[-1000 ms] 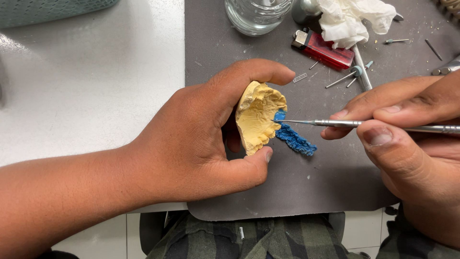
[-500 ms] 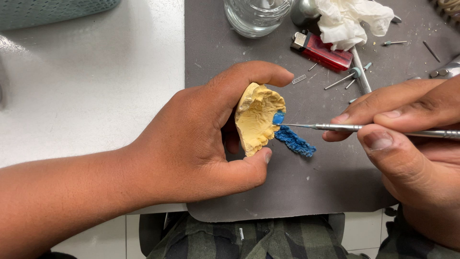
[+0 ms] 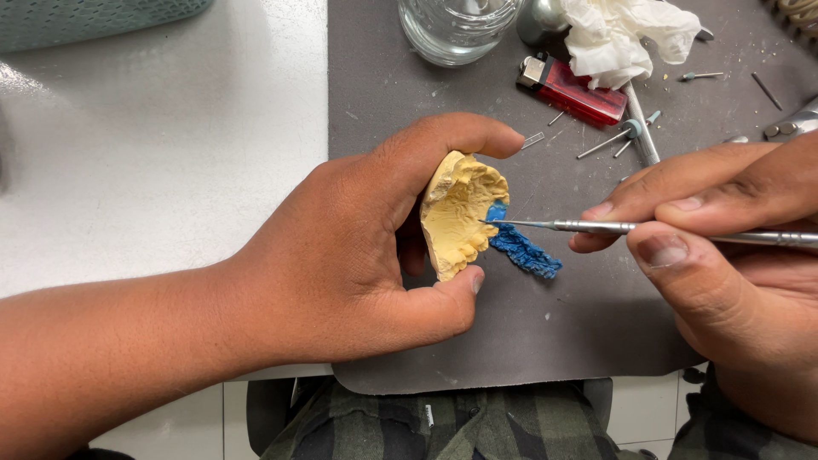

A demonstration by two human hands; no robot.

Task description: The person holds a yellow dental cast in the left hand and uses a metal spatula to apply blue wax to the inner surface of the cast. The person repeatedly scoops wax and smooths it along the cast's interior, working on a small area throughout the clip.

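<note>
yellow plaster cast [image 3: 460, 213] in left hand [image 3: 341, 255] grip, right hand [image 3: 724, 247] pinching metal tool [image 3: 613, 227] — clear glass [image 3: 456, 30] beyond

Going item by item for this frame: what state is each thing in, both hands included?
left hand: closed in a grip on the yellow dental cast
yellow dental cast: held on edge, blue wax on it
blue wax: stuck to the cast, hanging over the mat
right hand: pinching the metal tool
metal tool: level, tip at the cast
glass jar: upright
red lighter: lying flat
</note>
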